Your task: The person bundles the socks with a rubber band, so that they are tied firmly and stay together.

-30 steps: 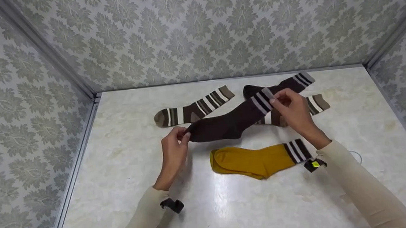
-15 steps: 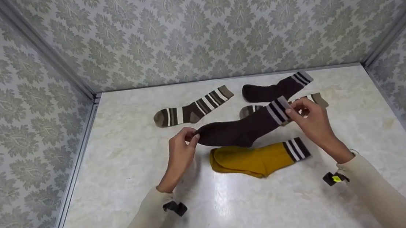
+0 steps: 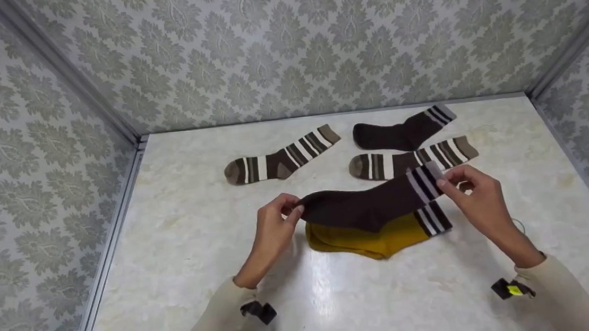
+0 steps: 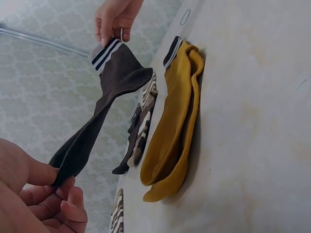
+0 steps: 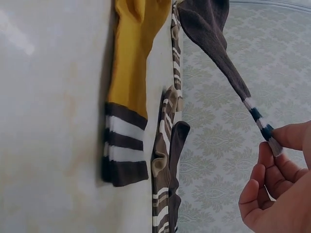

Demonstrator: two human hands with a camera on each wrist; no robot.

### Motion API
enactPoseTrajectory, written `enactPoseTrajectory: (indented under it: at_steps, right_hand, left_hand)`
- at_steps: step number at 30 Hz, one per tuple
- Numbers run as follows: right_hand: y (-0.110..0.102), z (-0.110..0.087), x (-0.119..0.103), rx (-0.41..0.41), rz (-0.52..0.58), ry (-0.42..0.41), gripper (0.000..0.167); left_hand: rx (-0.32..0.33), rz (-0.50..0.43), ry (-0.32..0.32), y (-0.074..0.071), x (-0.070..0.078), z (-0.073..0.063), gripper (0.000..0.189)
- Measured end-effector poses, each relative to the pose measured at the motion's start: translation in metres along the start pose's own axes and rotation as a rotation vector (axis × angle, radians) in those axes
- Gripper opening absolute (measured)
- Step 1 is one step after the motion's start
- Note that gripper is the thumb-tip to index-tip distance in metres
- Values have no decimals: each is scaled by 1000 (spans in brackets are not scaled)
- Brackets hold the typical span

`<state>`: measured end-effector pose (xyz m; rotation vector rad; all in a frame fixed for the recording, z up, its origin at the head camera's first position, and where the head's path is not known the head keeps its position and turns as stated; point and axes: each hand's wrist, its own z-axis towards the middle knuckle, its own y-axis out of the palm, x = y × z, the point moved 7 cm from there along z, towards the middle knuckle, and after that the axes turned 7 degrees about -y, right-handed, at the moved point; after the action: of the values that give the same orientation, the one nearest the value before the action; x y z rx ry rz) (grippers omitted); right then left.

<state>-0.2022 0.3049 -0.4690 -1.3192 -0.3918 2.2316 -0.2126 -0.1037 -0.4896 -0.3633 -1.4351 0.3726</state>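
A dark brown sock with a grey cuff and black stripes is stretched between both hands, held up off the table. The left hand pinches its toe end between thumb and fingers. At the cuff, the right hand pinches the grey edge. Beneath it lies a pair of mustard socks, laid one on the other, with dark cuffs and white stripes; the brown sock overlaps their upper side in the head view. Both wrist views show the held sock raised well above the mustard pair.
Behind lie another dark brown sock, a striped brown and white sock just in front of it, and a second striped sock to the left. Patterned panels wall the marbled white table on three sides.
Both hands have carried the dark brown sock towards the person and to the right, from over the striped sock to above the mustard pair. The socks on the table stay put.
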Motion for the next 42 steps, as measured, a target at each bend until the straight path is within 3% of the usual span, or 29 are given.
enactPoseTrajectory:
  at_steps: [9,18,28,36,42]
  right_hand:
    - [-12,-27,1,-25,-32,29,5]
    - [-14,-46,13,-53,-21,85,5]
    - [0,-55,40,-134,-42,184,8]
    - [11,-58,63,-220,-86,260,12]
    - [10,-57,71,-248,-105,264,15]
  left_hand:
    - [-80,-31,-17,10,-2,-9,4]
    - [-157,-36,-87,21,-15,-13,4]
    - [-179,-25,-160,33,-34,-6,5]
    - [-156,-18,-148,41,-42,-1,4]
    - [-153,-13,-150,43,-50,1,6]
